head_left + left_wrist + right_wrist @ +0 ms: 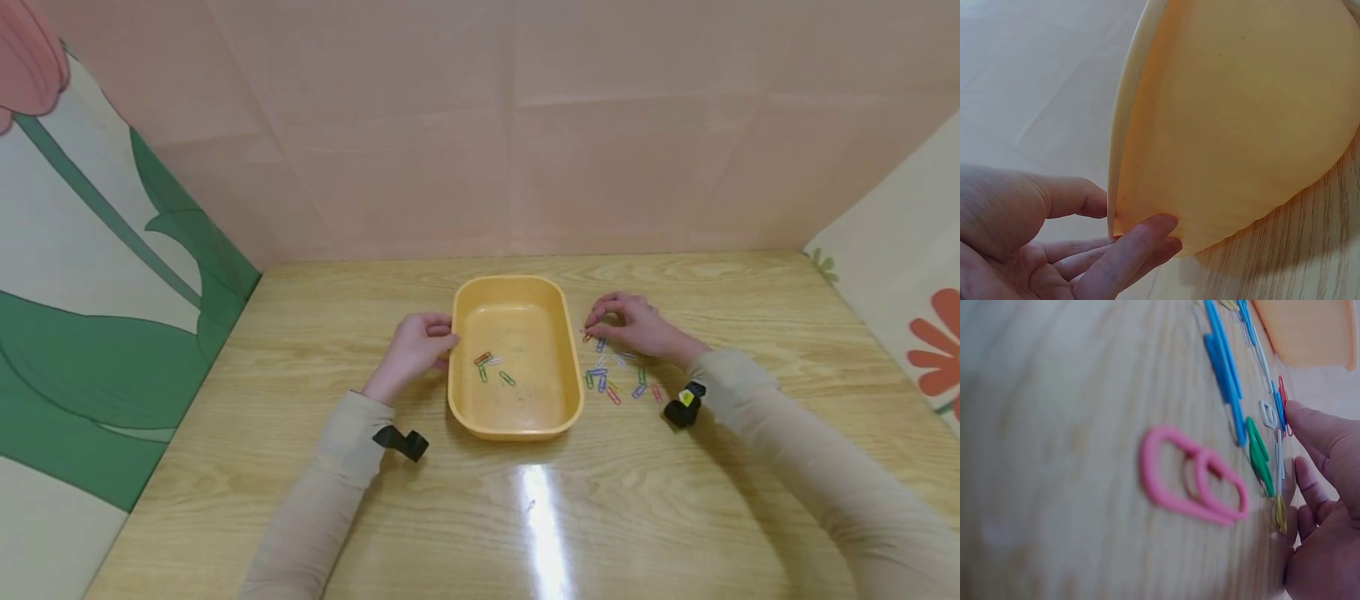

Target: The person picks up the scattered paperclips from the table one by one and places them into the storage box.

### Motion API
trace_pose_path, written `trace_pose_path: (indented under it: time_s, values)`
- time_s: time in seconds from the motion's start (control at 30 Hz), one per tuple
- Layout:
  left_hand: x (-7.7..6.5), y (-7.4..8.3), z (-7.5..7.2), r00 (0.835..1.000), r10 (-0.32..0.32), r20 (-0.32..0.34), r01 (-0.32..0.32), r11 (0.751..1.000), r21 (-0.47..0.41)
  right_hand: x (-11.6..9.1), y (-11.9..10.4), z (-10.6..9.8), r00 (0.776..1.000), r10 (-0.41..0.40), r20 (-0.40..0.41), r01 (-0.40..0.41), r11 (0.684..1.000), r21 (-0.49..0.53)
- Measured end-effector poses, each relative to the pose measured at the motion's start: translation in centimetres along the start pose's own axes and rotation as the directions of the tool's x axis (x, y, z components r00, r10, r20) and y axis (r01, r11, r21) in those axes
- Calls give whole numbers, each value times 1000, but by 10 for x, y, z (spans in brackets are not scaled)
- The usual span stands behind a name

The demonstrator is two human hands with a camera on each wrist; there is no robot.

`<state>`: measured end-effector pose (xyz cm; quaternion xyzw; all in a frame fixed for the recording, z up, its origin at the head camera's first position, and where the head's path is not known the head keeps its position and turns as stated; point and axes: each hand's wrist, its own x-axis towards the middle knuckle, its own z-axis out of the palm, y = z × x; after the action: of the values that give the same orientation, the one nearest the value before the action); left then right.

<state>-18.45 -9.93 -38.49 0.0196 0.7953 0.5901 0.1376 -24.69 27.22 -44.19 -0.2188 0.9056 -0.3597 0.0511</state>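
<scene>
A yellow plastic tray (516, 434) stands on the table, with several paper clips (507, 378) in it. My left hand (414, 343) grips its left rim; in the left wrist view the thumb (1079, 195) meets the rim and the fingers lie against the outer wall. To the right of the tray, my right hand (637, 327) pinches a red paper clip (587, 337) between thumb and index finger, at table height. Several loose clips lie beside that hand, among them a pink paper clip (1154, 472) and a green paper clip (1259, 459).
The wooden table (360, 517) reaches back to a pink wall covering (397, 167). Painted panels stand at the left and right sides. A black wrist camera (405, 442) is strapped to the left sleeve, another wrist camera (682, 408) to the right one.
</scene>
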Motion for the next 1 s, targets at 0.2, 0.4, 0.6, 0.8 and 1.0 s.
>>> trace_pose_path:
  time_s: [0.2,0.4,0.6,0.8,1.0]
  values:
    - [0,1,1,1000,-5,0,5,1000,-1,-1,-1,-1,1000,-1,4,1,1000,9]
    - [-1,3,0,1000,-4,-1,4,1000,7,0,-2,0,1000,28,-12,-28,1000,-7]
    - [0,1,0,1000,-13,2,13,1000,6,0,-4,1,999,34,2,-34,999,-7]
    - [0,1,1,1000,-15,-8,15,1000,3,0,-4,1,999,43,-12,-43,999,1]
    - [1,0,2,1000,-15,-15,15,1000,7,0,-2,0,999,39,-20,-39,999,19]
